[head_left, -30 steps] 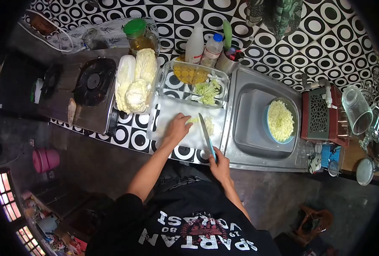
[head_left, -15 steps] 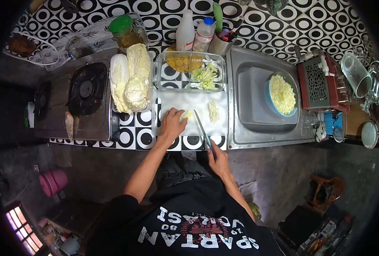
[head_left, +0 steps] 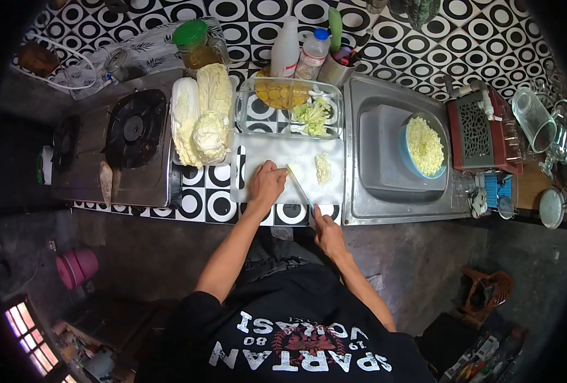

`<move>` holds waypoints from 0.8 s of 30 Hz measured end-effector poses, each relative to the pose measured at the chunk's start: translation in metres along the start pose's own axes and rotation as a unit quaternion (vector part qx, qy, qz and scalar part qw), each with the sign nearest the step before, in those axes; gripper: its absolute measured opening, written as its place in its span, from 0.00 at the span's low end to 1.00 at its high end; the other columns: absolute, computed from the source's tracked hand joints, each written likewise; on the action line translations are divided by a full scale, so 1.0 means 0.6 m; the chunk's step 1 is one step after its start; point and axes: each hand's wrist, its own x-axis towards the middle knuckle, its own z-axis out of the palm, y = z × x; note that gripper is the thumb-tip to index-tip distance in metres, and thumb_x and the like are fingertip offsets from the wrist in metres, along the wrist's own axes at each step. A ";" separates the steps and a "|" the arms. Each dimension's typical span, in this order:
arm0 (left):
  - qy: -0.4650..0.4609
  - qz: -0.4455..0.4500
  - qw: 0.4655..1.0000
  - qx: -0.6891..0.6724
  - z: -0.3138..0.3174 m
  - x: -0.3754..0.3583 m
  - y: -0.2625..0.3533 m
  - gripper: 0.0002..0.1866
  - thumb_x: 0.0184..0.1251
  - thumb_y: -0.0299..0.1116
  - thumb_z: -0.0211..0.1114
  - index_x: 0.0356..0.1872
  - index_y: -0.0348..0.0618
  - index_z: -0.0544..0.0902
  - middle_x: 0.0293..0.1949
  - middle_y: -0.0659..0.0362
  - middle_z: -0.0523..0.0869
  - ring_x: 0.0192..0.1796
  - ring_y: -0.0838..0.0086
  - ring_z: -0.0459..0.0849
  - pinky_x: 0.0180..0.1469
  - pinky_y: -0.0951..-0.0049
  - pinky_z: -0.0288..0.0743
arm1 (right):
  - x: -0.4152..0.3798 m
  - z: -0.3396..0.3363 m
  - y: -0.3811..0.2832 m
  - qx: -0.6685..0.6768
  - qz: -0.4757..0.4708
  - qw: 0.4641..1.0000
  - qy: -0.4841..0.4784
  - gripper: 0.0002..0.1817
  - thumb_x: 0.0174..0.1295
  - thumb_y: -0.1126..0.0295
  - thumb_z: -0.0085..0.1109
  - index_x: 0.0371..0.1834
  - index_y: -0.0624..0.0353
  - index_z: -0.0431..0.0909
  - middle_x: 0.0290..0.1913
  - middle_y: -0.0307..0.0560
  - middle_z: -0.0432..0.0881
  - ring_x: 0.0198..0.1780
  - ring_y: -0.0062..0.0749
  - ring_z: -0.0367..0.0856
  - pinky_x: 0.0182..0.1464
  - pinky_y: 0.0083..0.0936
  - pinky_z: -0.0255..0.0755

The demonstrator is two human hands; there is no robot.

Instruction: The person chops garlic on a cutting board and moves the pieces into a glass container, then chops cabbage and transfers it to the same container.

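My left hand (head_left: 269,182) is on the translucent cutting board (head_left: 248,153), its fingers bent and pressed over a small piece of cabbage (head_left: 289,170) that is mostly hidden. My right hand (head_left: 328,235) grips the blue handle of a knife (head_left: 300,189). The blade slants up and left across the board, its tip close to the left fingertips. A small pile of chopped cabbage (head_left: 323,168) lies on the right part of the board. Behind it, a clear glass dish (head_left: 245,131) has green leaf scraps (head_left: 313,116) in its right side.
Whole napa cabbages (head_left: 212,137) sit in a container to the left, beside the gas stove (head_left: 79,185). On the right, a blue bowl of chopped cabbage (head_left: 425,147) stands in the sink (head_left: 353,198). Bottles (head_left: 313,54) and a green-lidded jar (head_left: 192,45) stand behind.
The knife blade has moved left, up against my left fingertips. The yellow-green cabbage piece under those fingers shows less than before. The whole view has shifted slightly.
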 end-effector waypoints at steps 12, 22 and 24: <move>0.038 0.005 0.999 -0.032 0.014 -0.002 -0.012 0.06 0.51 0.31 0.67 0.31 0.50 0.87 0.32 0.58 0.77 0.39 0.62 0.75 0.41 0.65 0.71 | -0.001 -0.014 0.025 0.007 -0.023 1.000 -0.003 0.42 0.45 0.82 0.53 0.69 0.53 0.54 0.36 0.57 0.75 0.34 0.55 0.77 0.38 0.44 0.72; 0.065 0.016 0.997 -0.046 0.020 -0.003 -0.015 0.06 0.48 0.30 0.69 0.30 0.49 0.88 0.30 0.58 0.77 0.37 0.64 0.75 0.39 0.67 0.70 | 0.010 -0.005 0.001 0.035 -0.050 0.998 0.004 0.39 0.47 0.82 0.52 0.68 0.54 0.56 0.35 0.57 0.74 0.32 0.56 0.77 0.34 0.44 0.73; 0.073 -0.016 0.995 -0.070 0.020 -0.002 -0.015 0.05 0.46 0.29 0.69 0.28 0.48 0.87 0.29 0.58 0.78 0.36 0.63 0.76 0.39 0.66 0.70 | 0.009 -0.001 0.004 0.033 -0.052 0.998 0.007 0.39 0.46 0.82 0.53 0.67 0.55 0.56 0.35 0.58 0.74 0.33 0.56 0.77 0.35 0.44 0.73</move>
